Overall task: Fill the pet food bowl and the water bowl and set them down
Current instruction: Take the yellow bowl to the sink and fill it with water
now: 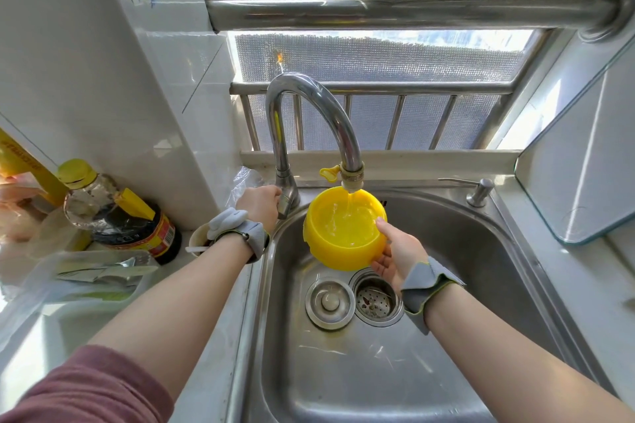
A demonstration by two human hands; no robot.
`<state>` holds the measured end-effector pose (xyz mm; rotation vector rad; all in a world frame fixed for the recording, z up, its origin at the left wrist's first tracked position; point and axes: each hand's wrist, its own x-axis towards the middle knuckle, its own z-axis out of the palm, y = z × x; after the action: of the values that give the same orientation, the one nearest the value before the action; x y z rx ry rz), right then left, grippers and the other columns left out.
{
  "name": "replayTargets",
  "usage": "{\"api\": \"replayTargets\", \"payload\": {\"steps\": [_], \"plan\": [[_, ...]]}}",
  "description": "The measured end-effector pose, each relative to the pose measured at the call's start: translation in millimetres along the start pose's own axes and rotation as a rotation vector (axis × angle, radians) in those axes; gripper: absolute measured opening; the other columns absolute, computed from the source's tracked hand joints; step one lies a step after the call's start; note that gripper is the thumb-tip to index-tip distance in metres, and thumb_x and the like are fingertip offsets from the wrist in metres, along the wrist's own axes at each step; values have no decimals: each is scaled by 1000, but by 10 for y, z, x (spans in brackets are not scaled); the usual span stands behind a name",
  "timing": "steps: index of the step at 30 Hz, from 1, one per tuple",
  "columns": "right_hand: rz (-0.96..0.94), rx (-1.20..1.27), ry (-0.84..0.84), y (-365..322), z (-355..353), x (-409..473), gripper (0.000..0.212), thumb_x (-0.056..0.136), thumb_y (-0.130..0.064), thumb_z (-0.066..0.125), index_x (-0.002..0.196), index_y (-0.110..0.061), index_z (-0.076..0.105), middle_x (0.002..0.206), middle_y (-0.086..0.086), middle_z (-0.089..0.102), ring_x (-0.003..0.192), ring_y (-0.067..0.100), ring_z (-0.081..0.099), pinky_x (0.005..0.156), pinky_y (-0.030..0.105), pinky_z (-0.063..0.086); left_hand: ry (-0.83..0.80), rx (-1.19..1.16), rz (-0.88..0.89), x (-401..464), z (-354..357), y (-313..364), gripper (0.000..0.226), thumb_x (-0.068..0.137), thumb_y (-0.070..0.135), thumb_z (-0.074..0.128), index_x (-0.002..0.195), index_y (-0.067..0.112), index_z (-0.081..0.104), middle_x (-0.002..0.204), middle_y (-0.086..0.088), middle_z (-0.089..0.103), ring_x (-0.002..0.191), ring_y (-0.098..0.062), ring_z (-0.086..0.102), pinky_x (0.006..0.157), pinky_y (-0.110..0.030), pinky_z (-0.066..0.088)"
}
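A yellow plastic bowl (335, 244) hangs over the steel sink (446, 336), directly under the spout of the curved chrome tap (330, 113). Water streams from the spout into the bowl, which holds some water. My right hand (398, 256) grips the bowl's right rim, thumb inside the edge and fingers beneath. My left hand (261, 204) is closed around the tap's lever handle at the base of the tap. No second bowl is in view.
Two drain fittings (357, 300) sit in the sink floor below the bowl. A soap dispenser pump (479, 191) stands at the sink's back right. The left counter holds a yellow-capped bottle (92, 203), a dark jar (151, 233) and a clear plastic box (86, 278). A glass shelf (584, 165) juts out at right.
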<state>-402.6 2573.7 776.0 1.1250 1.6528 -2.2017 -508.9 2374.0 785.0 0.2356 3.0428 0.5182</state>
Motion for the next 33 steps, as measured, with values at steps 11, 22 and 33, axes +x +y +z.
{"api": "replayTargets", "payload": {"steps": [11, 22, 33], "plan": [[-15, -38, -22, -5, 8, 8, 24, 90, -40, 52, 85, -16, 52, 99, 11, 53, 76, 21, 49, 60, 27, 43, -108, 105, 23, 115, -61, -2, 31, 89, 15, 45, 119, 17, 53, 114, -13, 62, 103, -31, 57, 82, -33, 42], [-23, -49, -40, 6, 48, -29, 25, 91, -39, 50, 81, -16, 53, 75, 6, 50, 62, 16, 45, 54, 26, 40, -78, 68, 44, 168, -178, 71, 31, 95, 20, 40, 122, 18, 53, 122, -10, 60, 112, -29, 52, 90, -34, 40], [-51, -85, -66, 65, 64, -157, 21, 91, -39, 49, 82, -20, 53, 77, 4, 52, 64, 16, 46, 56, 25, 40, -74, -733, 12, -587, -242, 77, 27, 93, 28, 46, 115, 16, 54, 106, -3, 60, 102, -19, 55, 89, -30, 43]]}}
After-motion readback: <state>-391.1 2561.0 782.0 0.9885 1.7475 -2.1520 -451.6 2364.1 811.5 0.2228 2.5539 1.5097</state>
